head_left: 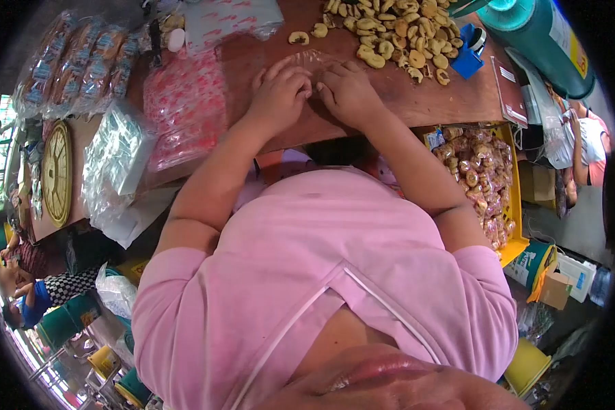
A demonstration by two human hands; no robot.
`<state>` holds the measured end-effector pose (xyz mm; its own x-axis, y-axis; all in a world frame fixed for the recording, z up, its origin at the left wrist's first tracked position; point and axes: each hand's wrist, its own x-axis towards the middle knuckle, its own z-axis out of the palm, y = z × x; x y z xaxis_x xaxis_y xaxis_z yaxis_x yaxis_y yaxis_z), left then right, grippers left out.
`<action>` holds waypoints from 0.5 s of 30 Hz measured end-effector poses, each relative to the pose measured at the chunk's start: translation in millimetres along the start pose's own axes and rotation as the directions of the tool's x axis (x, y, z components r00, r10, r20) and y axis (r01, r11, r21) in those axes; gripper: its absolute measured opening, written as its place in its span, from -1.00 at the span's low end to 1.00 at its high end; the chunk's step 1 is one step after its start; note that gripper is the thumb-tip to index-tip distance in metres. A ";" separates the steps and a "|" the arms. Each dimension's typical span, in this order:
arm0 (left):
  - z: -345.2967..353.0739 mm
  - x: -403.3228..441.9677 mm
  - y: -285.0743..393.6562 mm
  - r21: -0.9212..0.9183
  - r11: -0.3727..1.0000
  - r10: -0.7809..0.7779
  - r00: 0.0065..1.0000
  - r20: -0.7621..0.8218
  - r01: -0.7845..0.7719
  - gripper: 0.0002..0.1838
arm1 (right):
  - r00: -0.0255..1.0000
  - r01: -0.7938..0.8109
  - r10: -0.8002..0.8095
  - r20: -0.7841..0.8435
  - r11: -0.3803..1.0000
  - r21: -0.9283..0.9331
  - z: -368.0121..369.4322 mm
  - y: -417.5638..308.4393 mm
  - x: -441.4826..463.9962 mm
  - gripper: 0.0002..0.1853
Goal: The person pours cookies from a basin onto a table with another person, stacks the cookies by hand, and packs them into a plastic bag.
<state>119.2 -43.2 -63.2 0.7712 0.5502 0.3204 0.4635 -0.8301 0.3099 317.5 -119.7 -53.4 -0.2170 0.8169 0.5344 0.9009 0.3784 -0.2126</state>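
My left hand [279, 96] and my right hand [350, 94] are close together at the wooden table [417, 104], fingers curled and thumbs toward each other. Both close on a thin clear plastic bag [310, 57], whose sheen shows between and beyond them; its lower part is hidden by my fingers. To the right of my right hand lies a pile of small ring-shaped baked snacks [403, 31]. Two loose pieces [298, 37] sit just beyond my left hand. Left of it is a stack of red-and-white printed plastic bags [186, 102].
Packed bread [82, 61] and a clear plastic bundle [119, 157] are at the left. A blue object [467, 60] and a teal bucket [526, 34] stand at the right. A yellow crate [516, 205] of packed snacks [478, 171] sits below the table edge. Other people are at both sides.
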 end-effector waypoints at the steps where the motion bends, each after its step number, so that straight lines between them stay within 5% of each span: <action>1: 2.0 5.6 2.3 -0.023 1.000 -0.020 1.000 0.013 0.021 -0.78 | 1.000 0.013 -0.013 0.007 1.000 -0.001 -4.2 -2.6 -1.2 -0.75; 5: 13.8 23.5 4.6 -0.056 0.996 -0.066 0.997 0.046 0.068 -0.70 | 0.998 -0.059 0.059 -0.010 0.998 -0.021 -1.4 -4.1 -10.9 -0.73; 12: 10.2 40.0 7.6 0.041 0.983 -0.182 0.970 0.163 0.178 -0.69 | 0.997 0.066 -0.066 0.034 0.998 0.002 -8.3 -5.7 -10.5 -0.74; 15: 11.8 32.2 1.4 -0.007 0.971 -0.233 0.946 -0.225 0.238 -0.79 | 0.998 0.043 -0.044 0.050 0.999 0.021 -9.9 -9.6 -5.7 -0.79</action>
<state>149.9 -27.7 -63.0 0.5228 0.7346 0.4325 0.6305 -0.6747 0.3837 313.8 -132.4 -46.3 -0.2748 0.8201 0.5019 0.8827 0.4221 -0.2064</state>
